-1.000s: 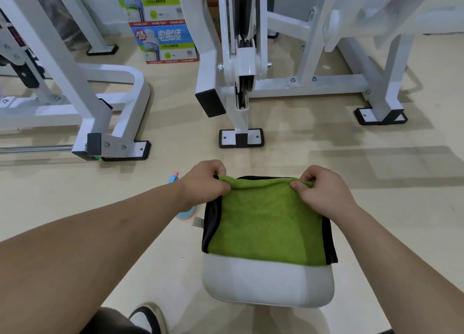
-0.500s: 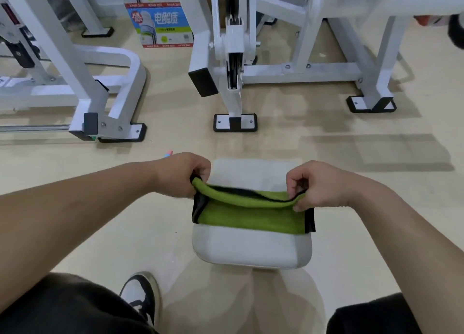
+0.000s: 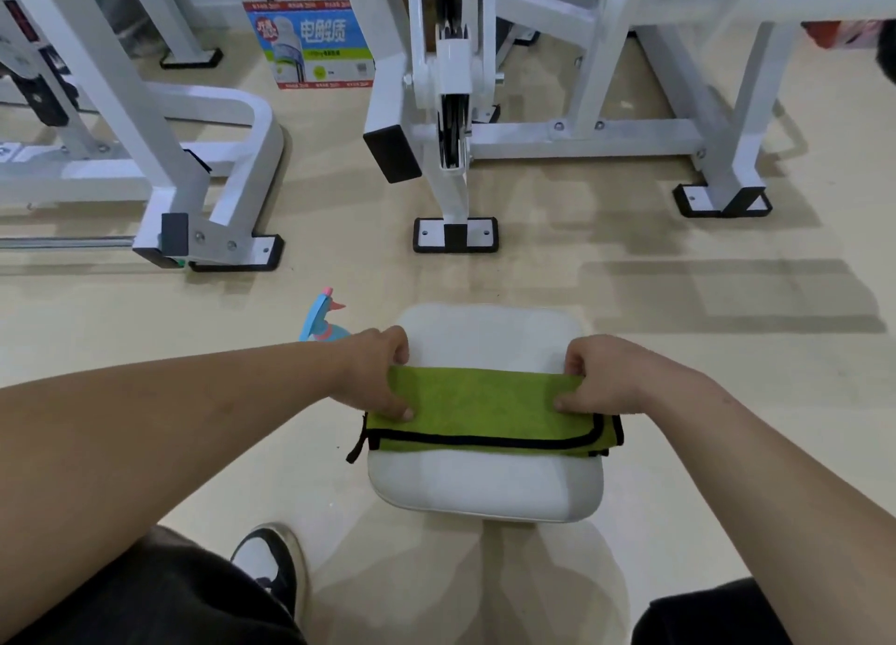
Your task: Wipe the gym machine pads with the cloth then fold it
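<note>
A green cloth (image 3: pixel 485 407) with black trim lies folded in a long strip across the middle of a white seat pad (image 3: pixel 485 484). My left hand (image 3: pixel 376 375) pinches the cloth's left end, thumb on top near the front. My right hand (image 3: pixel 599 377) pinches its right end the same way. The folded-over edge with the black trim lies toward me, and the far half of the pad is bare.
A blue spray bottle (image 3: pixel 322 317) with a pink tip stands on the floor left of the pad, partly behind my left wrist. White gym machine frames (image 3: pixel 451 111) and a printed carton (image 3: pixel 310 38) stand beyond. My shoe (image 3: pixel 271 567) is below the pad.
Both hands have pulled the cloth's far edge toward me and laid it over the near half. The cloth went from spread open to a folded strip, baring the far part of the pad.
</note>
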{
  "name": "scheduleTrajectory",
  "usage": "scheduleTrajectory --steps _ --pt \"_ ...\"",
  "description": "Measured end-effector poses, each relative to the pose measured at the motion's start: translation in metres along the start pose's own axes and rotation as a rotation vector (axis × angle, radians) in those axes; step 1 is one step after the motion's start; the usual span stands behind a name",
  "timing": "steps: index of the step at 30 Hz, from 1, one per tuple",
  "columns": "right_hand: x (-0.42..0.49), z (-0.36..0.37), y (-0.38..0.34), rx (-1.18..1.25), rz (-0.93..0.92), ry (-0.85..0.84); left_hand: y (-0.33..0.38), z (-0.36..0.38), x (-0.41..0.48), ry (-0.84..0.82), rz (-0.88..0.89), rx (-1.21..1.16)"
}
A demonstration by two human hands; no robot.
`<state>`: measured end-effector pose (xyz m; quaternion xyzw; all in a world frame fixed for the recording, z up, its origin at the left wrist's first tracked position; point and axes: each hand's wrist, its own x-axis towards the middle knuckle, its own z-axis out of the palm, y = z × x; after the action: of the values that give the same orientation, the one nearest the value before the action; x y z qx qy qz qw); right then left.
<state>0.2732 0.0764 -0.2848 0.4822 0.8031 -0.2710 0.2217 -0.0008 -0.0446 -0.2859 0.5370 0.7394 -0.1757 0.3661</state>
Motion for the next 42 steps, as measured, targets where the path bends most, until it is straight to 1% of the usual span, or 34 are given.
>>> scheduleTrajectory --steps 1,3,5,8,11,13,14,15,17,18,19,20,22,23,24,25,26,27,28,33,36,37,39,40,42 --pt "0.002 0.001 0.001 0.013 0.016 -0.036 0.001 0.000 0.001 -0.005 -0.022 -0.018" --pt "0.004 0.001 0.001 0.040 0.030 -0.051 0.000 0.000 0.001 0.002 -0.043 -0.062" --pt "0.005 -0.001 -0.002 0.108 0.010 -0.065 -0.004 0.002 0.000 0.015 -0.047 -0.167" --pt "0.004 -0.004 -0.013 0.323 -0.031 -0.111 -0.017 -0.006 -0.010 0.027 -0.058 -0.482" --pt "0.009 -0.001 -0.026 0.545 0.014 -0.092 -0.036 -0.027 -0.026 0.150 -0.082 -0.765" --pt "0.012 0.005 -0.033 0.603 0.018 -0.085 -0.043 -0.034 -0.039 0.179 -0.111 -0.917" --pt "0.013 0.007 -0.036 0.557 0.006 -0.047 -0.042 -0.036 -0.044 0.190 -0.110 -0.952" --pt "0.015 0.007 -0.038 0.446 -0.008 0.017 -0.038 -0.037 -0.049 0.204 -0.112 -0.948" --pt "0.013 0.001 -0.044 0.183 -0.029 0.218 -0.021 -0.041 -0.056 0.259 -0.125 -0.906" --pt "0.010 -0.004 -0.047 0.176 -0.055 0.315 -0.010 -0.043 -0.057 0.294 -0.110 -0.893" --pt "0.007 -0.008 -0.050 0.272 -0.084 0.354 0.003 -0.044 -0.057 0.330 -0.097 -0.889" --pt "0.006 -0.011 -0.052 0.471 -0.101 0.324 0.016 -0.044 -0.056 0.361 -0.087 -0.897" --pt "-0.004 -0.013 -0.059 0.930 -0.049 0.086 0.043 -0.041 -0.053 0.384 -0.075 -0.915" --pt "-0.007 -0.013 -0.059 1.051 -0.004 -0.028 0.055 -0.039 -0.053 0.350 -0.050 -0.899" --pt "-0.009 -0.011 -0.057 1.105 0.041 -0.106 0.064 -0.036 -0.051 0.271 0.005 -0.874" --pt "-0.008 -0.008 -0.054 1.128 0.074 -0.151 0.070 -0.032 -0.050 0.160 0.069 -0.858" --pt "-0.007 -0.004 -0.050 1.130 0.099 -0.170 0.072 -0.028 -0.048 0.060 0.126 -0.850" --pt "-0.007 0.000 -0.047 1.116 0.119 -0.164 0.069 -0.023 -0.046 0.006 0.156 -0.830" --pt "-0.007 0.006 -0.044 1.095 0.126 -0.150 0.063 -0.018 -0.043 0.003 0.165 -0.800" --pt "-0.001 0.026 -0.049 0.902 0.055 -0.015 0.033 -0.010 -0.030 0.112 0.116 -0.699" --pt "0.005 0.021 -0.051 0.830 0.065 0.082 0.029 -0.011 -0.024 0.170 0.126 -0.662" --pt "0.006 0.018 -0.050 0.734 0.073 0.116 0.029 -0.011 -0.023 0.174 0.126 -0.644" --pt "0.007 0.016 -0.045 0.442 0.095 0.155 0.029 -0.009 -0.021 0.181 0.125 -0.589" --pt "0.007 0.015 -0.042 0.361 0.097 0.175 0.030 -0.009 -0.021 0.190 0.138 -0.540" --pt "0.007 0.011 -0.042 0.355 0.072 0.205 0.037 -0.015 -0.027 0.227 0.154 -0.411"
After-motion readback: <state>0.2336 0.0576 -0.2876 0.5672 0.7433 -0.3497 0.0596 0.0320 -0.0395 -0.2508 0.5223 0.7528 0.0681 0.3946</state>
